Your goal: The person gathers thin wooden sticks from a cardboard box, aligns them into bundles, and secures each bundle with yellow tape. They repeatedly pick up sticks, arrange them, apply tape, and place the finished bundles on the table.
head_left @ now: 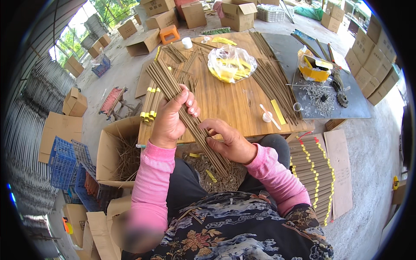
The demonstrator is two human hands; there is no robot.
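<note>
A slanting bundle of thin brown incense-like sticks (164, 79) is held above the near edge of the wooden table (225, 106). My left hand (174, 116) wraps round its middle, thumb on top. Lower down, my right hand (230, 141) has its thumb and fingers closed against the bundle's side. Short bundles with yellow bands (149, 103) lie left of my left hand. To the right are long loose sticks (274, 84), a yellow paper strip (278, 112) and a small white cup (267, 116) with a flat white stick across it.
A clear bag of yellow strips (232, 65) sits farther back. A cardboard box with stick scraps (113, 158) stands at the table's left, above blue crates (65, 162). Yellow-banded bundles (313, 173) lie low on the right. A dark side table (355, 104) holds a yellow box (314, 71).
</note>
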